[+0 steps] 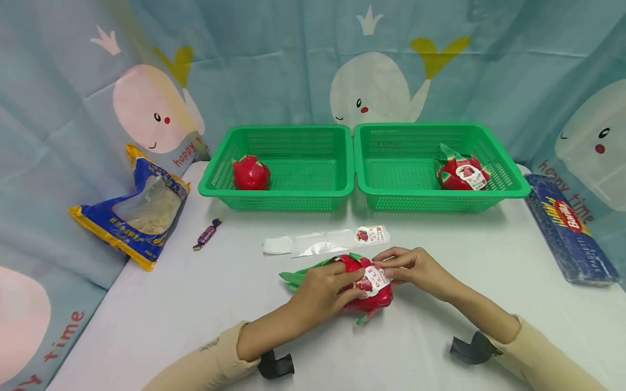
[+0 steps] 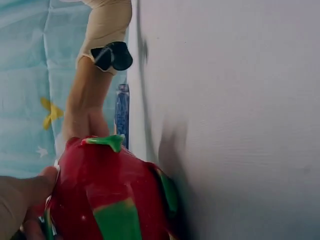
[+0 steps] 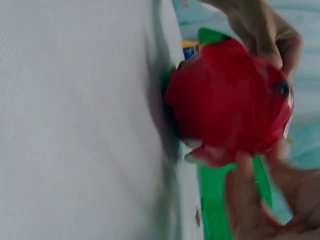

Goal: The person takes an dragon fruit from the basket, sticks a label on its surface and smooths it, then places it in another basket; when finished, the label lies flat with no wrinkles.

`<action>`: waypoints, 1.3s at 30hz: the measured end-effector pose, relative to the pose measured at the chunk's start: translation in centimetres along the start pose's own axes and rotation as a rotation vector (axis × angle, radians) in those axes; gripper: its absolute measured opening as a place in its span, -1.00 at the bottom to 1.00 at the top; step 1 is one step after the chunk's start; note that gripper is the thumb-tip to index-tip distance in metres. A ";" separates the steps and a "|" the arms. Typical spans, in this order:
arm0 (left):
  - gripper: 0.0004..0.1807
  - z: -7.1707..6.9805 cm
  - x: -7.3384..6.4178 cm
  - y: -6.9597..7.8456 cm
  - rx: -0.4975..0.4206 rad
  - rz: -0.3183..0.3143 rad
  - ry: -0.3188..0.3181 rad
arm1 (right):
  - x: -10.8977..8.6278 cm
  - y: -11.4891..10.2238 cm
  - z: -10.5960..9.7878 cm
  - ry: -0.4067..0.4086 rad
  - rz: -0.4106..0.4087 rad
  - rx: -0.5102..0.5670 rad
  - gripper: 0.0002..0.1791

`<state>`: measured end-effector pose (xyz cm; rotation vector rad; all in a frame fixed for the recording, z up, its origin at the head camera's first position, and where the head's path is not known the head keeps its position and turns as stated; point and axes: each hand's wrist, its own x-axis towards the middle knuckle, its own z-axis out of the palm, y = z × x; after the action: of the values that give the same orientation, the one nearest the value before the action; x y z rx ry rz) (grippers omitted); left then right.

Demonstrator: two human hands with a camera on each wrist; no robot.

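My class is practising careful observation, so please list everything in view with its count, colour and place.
Whale-print backdrop: one, light blue, behind and at the sides
Tabletop: one, white, centre
Plastic baskets: two, green, side by side at the back
Dragon fruits: three, red with green tips, one in each basket, one in front
Sticker strip: one, clear and white, between baskets and front fruit
Wrapped candy: one, purple, left
Food bag: one, blue and yellow, far left
Barilla spaghetti packet: one, blue, far right
Sleeves: two, beige, on the forearms
Black fittings: two, black, at the cuffs
Left hand: one, bare, holding the front fruit
Right hand: one, bare, touching its label
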<state>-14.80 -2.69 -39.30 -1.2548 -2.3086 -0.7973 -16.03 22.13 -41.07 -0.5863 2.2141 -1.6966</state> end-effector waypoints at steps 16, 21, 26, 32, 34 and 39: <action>-0.67 -0.9 0.4 -1.2 -0.215 -0.047 -0.037 | 1.7 -0.4 0.4 0.043 0.147 -0.026 -0.62; -0.84 -2.0 0.9 -3.0 -0.409 -0.248 0.020 | 2.9 -2.6 0.7 0.077 0.000 -0.303 -0.58; -0.75 -3.2 1.7 -7.4 -0.742 -0.633 0.189 | 3.4 -4.5 2.3 -0.044 -0.022 -0.459 -0.32; -0.56 -3.0 1.9 -12.0 -1.124 -0.970 0.400 | 3.7 -4.9 4.5 -0.056 0.026 -0.566 -0.19; -0.55 -3.0 1.8 -12.8 -1.181 -1.012 0.453 | 3.9 -4.9 4.8 -0.063 0.043 -0.575 -0.18; -0.66 -3.1 1.9 -14.4 -1.249 -1.053 0.586 | 4.2 -5.1 5.2 -0.058 0.036 -0.599 -0.20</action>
<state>-27.79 -9.75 -40.07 0.1838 -1.7177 -2.7154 -16.55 14.58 -37.48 -0.7063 2.6646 -0.9610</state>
